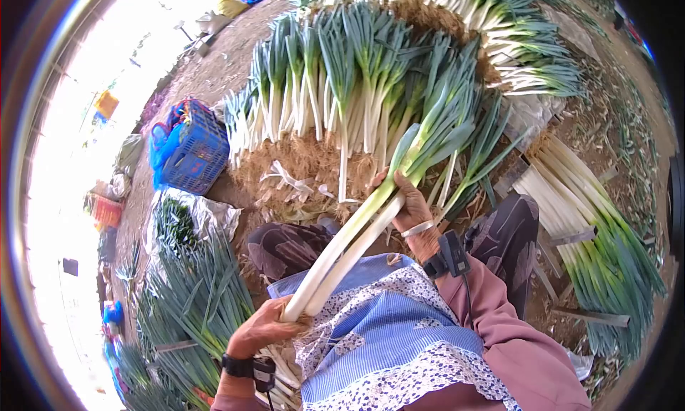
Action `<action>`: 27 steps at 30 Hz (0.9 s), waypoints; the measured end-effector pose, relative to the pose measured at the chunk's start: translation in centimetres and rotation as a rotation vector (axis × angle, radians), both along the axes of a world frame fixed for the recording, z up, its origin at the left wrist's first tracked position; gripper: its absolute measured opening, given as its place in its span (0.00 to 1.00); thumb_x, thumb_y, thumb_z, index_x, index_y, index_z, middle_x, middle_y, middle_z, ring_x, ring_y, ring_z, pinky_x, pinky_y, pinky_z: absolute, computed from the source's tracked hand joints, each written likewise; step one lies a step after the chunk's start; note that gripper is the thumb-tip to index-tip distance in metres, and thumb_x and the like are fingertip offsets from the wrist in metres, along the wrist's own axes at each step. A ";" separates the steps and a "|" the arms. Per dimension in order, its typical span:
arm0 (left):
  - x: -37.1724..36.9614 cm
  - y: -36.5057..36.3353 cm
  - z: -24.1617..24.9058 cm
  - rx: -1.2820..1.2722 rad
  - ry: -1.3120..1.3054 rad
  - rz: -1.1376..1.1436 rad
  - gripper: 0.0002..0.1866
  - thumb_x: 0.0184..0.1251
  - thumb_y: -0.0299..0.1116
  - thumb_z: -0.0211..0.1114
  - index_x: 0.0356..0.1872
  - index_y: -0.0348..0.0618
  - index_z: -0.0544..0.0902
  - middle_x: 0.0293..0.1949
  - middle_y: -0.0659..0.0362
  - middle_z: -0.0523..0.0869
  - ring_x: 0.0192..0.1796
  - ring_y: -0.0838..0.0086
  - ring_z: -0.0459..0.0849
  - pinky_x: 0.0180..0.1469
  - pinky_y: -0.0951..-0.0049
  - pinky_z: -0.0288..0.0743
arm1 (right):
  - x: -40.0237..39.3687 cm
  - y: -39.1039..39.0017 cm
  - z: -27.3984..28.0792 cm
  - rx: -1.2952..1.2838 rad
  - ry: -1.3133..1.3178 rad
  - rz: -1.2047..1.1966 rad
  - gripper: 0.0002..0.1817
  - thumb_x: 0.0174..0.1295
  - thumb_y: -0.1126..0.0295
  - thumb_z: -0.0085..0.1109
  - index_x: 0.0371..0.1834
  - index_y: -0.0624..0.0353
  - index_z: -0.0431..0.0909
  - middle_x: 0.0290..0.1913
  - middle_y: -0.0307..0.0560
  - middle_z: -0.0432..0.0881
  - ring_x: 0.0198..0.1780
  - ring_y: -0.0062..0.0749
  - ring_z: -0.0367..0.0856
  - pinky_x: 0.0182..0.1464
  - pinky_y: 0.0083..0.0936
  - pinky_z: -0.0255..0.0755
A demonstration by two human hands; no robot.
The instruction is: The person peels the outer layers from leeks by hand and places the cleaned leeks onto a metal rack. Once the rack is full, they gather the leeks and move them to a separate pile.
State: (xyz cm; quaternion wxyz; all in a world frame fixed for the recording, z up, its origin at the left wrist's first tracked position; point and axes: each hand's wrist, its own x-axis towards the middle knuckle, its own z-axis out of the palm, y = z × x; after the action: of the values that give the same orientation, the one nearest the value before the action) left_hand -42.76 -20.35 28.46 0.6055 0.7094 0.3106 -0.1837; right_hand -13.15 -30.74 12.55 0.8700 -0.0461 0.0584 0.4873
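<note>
Two long leeks (pixel 349 247) lie slantwise across my lap, white root ends low on the left and green leaves up to the right. My left hand (pixel 270 325) is closed round their root ends. Higher up, where white turns to green, my right hand (pixel 408 200) wraps the stalks with its fingers. Beyond the leaf tips stands a thick row of leeks (pixel 342 83), roots toward me. A few loose leek leaves (pixel 479 158) lie just right of my right hand.
A blue plastic basket (pixel 194 150) stands at the left on the soil. Leeks lie in a pile (pixel 193 297) at lower left and a stack (pixel 592 232) on wooden slats at right. Another leek row (pixel 524 54) curves behind. Peeled scraps (pixel 289 179) litter the ground ahead.
</note>
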 end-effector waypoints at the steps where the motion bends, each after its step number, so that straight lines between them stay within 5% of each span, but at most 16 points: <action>1: -1.0 0.6 0.1 0.063 -0.002 -0.046 0.29 0.52 0.36 0.72 0.56 0.36 0.76 0.41 0.59 0.83 0.39 0.76 0.80 0.44 0.76 0.74 | -0.8 0.3 1.3 -0.014 0.008 0.012 0.14 0.62 0.66 0.61 0.42 0.65 0.73 0.39 0.52 0.81 0.43 0.44 0.82 0.51 0.42 0.78; 2: -1.7 0.9 0.4 0.394 0.018 -0.210 0.33 0.50 0.34 0.72 0.60 0.39 0.73 0.52 0.50 0.79 0.53 0.63 0.79 0.56 0.67 0.71 | -1.4 0.1 2.6 -0.076 -0.241 0.042 0.16 0.62 0.63 0.61 0.43 0.66 0.74 0.40 0.52 0.81 0.44 0.43 0.82 0.52 0.40 0.78; 3: -2.1 0.7 0.6 0.404 0.003 -0.203 0.33 0.50 0.34 0.72 0.60 0.39 0.73 0.52 0.50 0.79 0.53 0.63 0.79 0.56 0.67 0.71 | -2.3 0.2 3.9 -0.109 -0.359 0.030 0.19 0.61 0.59 0.62 0.43 0.67 0.75 0.41 0.54 0.82 0.45 0.44 0.82 0.52 0.40 0.78; 5: -2.0 -1.0 2.6 0.797 -0.088 -0.204 0.36 0.49 0.31 0.70 0.63 0.38 0.69 0.60 0.48 0.73 0.64 0.61 0.71 0.67 0.66 0.61 | -4.4 0.2 6.4 -0.266 -0.376 0.073 0.21 0.59 0.57 0.64 0.43 0.67 0.77 0.42 0.56 0.82 0.46 0.43 0.82 0.51 0.40 0.79; 6: -1.4 -1.8 3.4 0.728 -0.175 -0.121 0.35 0.52 0.29 0.66 0.65 0.40 0.67 0.64 0.46 0.69 0.69 0.55 0.64 0.71 0.63 0.56 | -5.4 0.3 7.3 -0.242 -0.369 0.102 0.21 0.59 0.57 0.65 0.44 0.67 0.78 0.43 0.56 0.83 0.47 0.43 0.82 0.51 0.39 0.79; 11: 1.7 -5.1 -1.5 0.867 -0.226 0.246 0.31 0.56 0.31 0.67 0.62 0.40 0.68 0.61 0.45 0.72 0.64 0.55 0.71 0.64 0.59 0.64 | -9.4 1.6 8.8 -0.133 -0.449 0.136 0.23 0.63 0.61 0.61 0.54 0.69 0.72 0.51 0.57 0.80 0.54 0.44 0.80 0.56 0.40 0.78; 13: 1.5 -5.3 -3.4 1.011 -0.296 0.292 0.29 0.57 0.35 0.69 0.59 0.39 0.69 0.54 0.46 0.77 0.54 0.59 0.78 0.56 0.61 0.70 | -9.9 1.2 9.2 -0.110 -0.478 0.098 0.24 0.64 0.63 0.60 0.56 0.69 0.70 0.53 0.57 0.79 0.56 0.45 0.78 0.57 0.40 0.77; 15: 1.6 -5.6 -2.7 0.656 -0.243 0.381 0.29 0.59 0.39 0.69 0.58 0.36 0.69 0.44 0.48 0.81 0.44 0.63 0.82 0.48 0.65 0.74 | -9.2 0.6 9.2 -0.085 -0.586 0.144 0.27 0.64 0.64 0.59 0.63 0.64 0.64 0.57 0.57 0.76 0.60 0.46 0.75 0.60 0.42 0.74; 16: 1.1 -4.7 -4.5 0.643 -0.342 0.390 0.28 0.62 0.45 0.67 0.54 0.34 0.72 0.37 0.55 0.82 0.36 0.72 0.81 0.41 0.71 0.75 | -9.1 0.3 9.1 -0.034 -0.606 0.158 0.31 0.64 0.64 0.59 0.67 0.58 0.58 0.58 0.57 0.75 0.62 0.47 0.73 0.62 0.44 0.72; 17: 1.0 -4.2 -4.7 0.325 -0.422 0.488 0.26 0.63 0.48 0.65 0.49 0.33 0.74 0.36 0.58 0.81 0.36 0.77 0.79 0.40 0.77 0.74 | -8.9 0.1 8.9 -0.040 -0.604 0.175 0.31 0.64 0.64 0.59 0.67 0.58 0.58 0.58 0.57 0.75 0.62 0.47 0.73 0.62 0.44 0.72; 21: 2.0 -3.6 -4.6 0.008 -0.382 0.431 0.25 0.61 0.46 0.67 0.49 0.35 0.73 0.32 0.63 0.76 0.36 0.81 0.76 0.38 0.80 0.72 | -9.0 -0.3 8.8 0.028 -0.605 0.186 0.30 0.64 0.64 0.59 0.66 0.58 0.59 0.58 0.57 0.74 0.60 0.47 0.75 0.62 0.44 0.72; 23: 4.0 -5.6 -5.3 0.116 -0.461 0.391 0.30 0.55 0.44 0.72 0.52 0.34 0.72 0.36 0.58 0.78 0.38 0.78 0.78 0.41 0.75 0.73 | -9.1 -0.5 8.6 -0.112 -0.581 0.155 0.27 0.65 0.68 0.57 0.65 0.62 0.60 0.53 0.54 0.76 0.55 0.40 0.78 0.57 0.40 0.76; 25: 4.7 -7.3 -4.7 0.586 -0.289 0.207 0.36 0.48 0.41 0.76 0.56 0.33 0.70 0.41 0.50 0.78 0.42 0.69 0.80 0.47 0.70 0.74 | -9.1 -0.4 7.5 -0.201 -0.573 0.118 0.25 0.66 0.68 0.56 0.62 0.62 0.58 0.48 0.53 0.76 0.48 0.37 0.79 0.52 0.36 0.79; 26: 4.6 -7.4 -5.8 0.798 -0.423 0.159 0.36 0.48 0.37 0.75 0.58 0.32 0.69 0.41 0.45 0.76 0.42 0.60 0.81 0.47 0.63 0.75 | -8.9 -0.4 6.6 -0.237 -0.587 0.131 0.24 0.67 0.67 0.55 0.61 0.62 0.59 0.47 0.52 0.76 0.47 0.36 0.79 0.51 0.36 0.79; 27: 4.4 -7.5 -5.8 0.801 -0.420 0.172 0.36 0.48 0.37 0.75 0.58 0.32 0.69 0.41 0.45 0.76 0.42 0.60 0.81 0.47 0.63 0.75 | -8.9 -0.2 5.9 -0.274 -0.604 0.146 0.23 0.67 0.67 0.55 0.61 0.62 0.59 0.47 0.52 0.76 0.45 0.34 0.79 0.49 0.35 0.79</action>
State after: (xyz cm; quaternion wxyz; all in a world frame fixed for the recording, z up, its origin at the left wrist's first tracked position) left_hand -38.38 -27.84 22.70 0.3466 0.8809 0.2855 0.1495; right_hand -22.03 -30.99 18.48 0.7967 -0.3087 -0.1405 0.5002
